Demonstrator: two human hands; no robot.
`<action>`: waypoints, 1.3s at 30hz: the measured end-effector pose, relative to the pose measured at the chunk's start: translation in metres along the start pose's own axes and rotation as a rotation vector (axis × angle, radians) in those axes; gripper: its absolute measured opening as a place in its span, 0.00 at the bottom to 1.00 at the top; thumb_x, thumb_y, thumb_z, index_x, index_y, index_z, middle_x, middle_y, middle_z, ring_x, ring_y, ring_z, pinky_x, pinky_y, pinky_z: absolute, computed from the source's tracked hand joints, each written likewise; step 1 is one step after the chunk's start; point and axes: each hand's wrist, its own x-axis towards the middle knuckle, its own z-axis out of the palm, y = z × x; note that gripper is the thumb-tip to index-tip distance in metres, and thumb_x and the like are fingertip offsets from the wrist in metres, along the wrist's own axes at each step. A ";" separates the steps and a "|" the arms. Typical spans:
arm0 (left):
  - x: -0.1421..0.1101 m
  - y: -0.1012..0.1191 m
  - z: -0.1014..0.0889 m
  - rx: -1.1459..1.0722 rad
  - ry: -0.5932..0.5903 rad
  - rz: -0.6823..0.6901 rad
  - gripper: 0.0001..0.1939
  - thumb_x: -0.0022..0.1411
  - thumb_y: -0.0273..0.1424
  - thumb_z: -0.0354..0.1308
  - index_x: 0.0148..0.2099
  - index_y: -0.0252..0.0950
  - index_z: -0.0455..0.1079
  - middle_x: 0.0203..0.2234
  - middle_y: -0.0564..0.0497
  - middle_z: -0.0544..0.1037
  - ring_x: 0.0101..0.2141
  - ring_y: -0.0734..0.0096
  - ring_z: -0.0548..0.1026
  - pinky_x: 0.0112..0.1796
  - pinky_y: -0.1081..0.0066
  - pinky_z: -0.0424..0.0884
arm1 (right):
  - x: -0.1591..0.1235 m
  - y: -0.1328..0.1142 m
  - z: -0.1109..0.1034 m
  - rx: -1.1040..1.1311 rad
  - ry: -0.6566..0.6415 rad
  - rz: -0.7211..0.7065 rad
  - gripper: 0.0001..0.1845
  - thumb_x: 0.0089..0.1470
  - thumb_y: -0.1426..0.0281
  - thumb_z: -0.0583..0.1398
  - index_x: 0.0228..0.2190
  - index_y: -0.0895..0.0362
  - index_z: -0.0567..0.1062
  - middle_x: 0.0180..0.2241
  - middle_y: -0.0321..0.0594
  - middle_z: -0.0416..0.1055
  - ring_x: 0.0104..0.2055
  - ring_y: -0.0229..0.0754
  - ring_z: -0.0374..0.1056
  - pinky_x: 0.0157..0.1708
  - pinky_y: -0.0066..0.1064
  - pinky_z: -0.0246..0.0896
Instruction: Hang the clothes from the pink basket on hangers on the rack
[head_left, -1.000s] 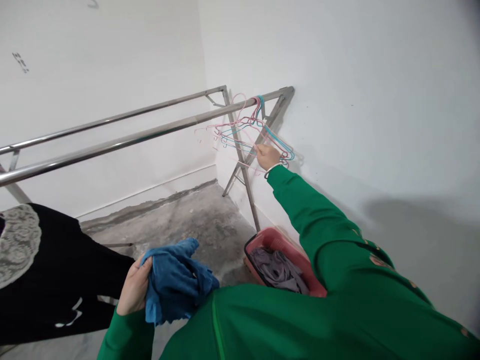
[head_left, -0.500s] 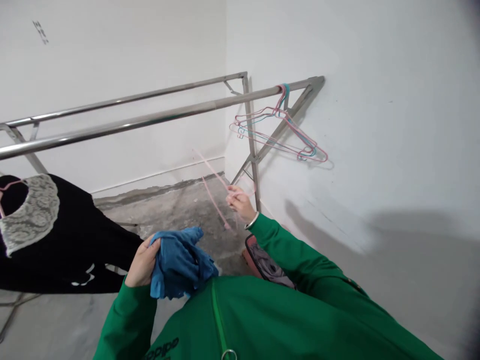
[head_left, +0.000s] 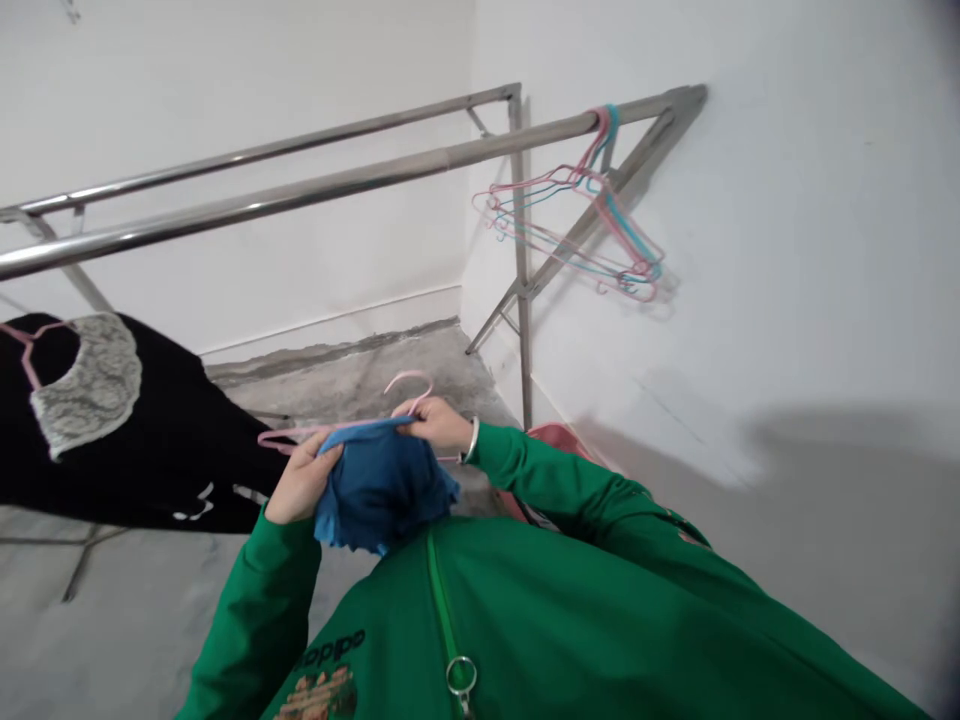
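Observation:
My left hand [head_left: 304,480] grips a crumpled blue cloth garment [head_left: 382,490] at its top edge. My right hand [head_left: 433,423] holds a pink wire clothes hanger [head_left: 409,388] close to its hook. The hanger lies across the top of the blue garment, and one arm reaches past my left hand. Part of the hanger is hidden by the cloth. Several pink and blue hangers [head_left: 577,230] hang in a bunch from the nearer steel rail [head_left: 300,185], well away from both hands.
A black garment with a lace collar [head_left: 112,430] hangs at the left on a pink hanger [head_left: 28,350]. A red basket [head_left: 559,437] sits on the concrete floor [head_left: 360,380], mostly hidden by my right sleeve. White walls meet in a corner behind the steel drying rack [head_left: 519,250].
My right hand has come in from the rack and brought the pink hanger to the blue garment. The hanger now lies across the cloth. The view has tilted slightly downward.

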 end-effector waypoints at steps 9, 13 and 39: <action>0.046 -0.055 -0.038 0.817 0.304 0.294 0.11 0.55 0.24 0.50 0.40 0.36 0.69 0.36 0.46 0.73 0.40 0.61 0.72 0.44 0.64 0.67 | 0.023 -0.053 0.019 -0.084 0.129 -0.102 0.06 0.49 0.72 0.58 0.29 0.58 0.77 0.25 0.32 0.68 0.29 0.33 0.60 0.34 0.27 0.56; 0.035 -0.075 -0.018 0.887 0.480 0.501 0.15 0.55 0.25 0.52 0.47 0.35 0.67 0.46 0.40 0.69 0.49 0.55 0.69 0.51 0.58 0.65 | 0.028 -0.059 0.027 -0.134 0.129 -0.160 0.06 0.50 0.72 0.59 0.30 0.59 0.76 0.25 0.35 0.68 0.29 0.34 0.60 0.31 0.28 0.57; 0.074 -0.107 0.053 0.548 -0.032 0.489 0.07 0.55 0.27 0.53 0.35 0.34 0.72 0.39 0.42 0.76 0.44 0.59 0.73 0.47 0.62 0.69 | 0.024 -0.064 -0.004 -0.079 0.083 -0.169 0.06 0.48 0.69 0.62 0.28 0.58 0.78 0.27 0.37 0.72 0.30 0.35 0.65 0.30 0.28 0.60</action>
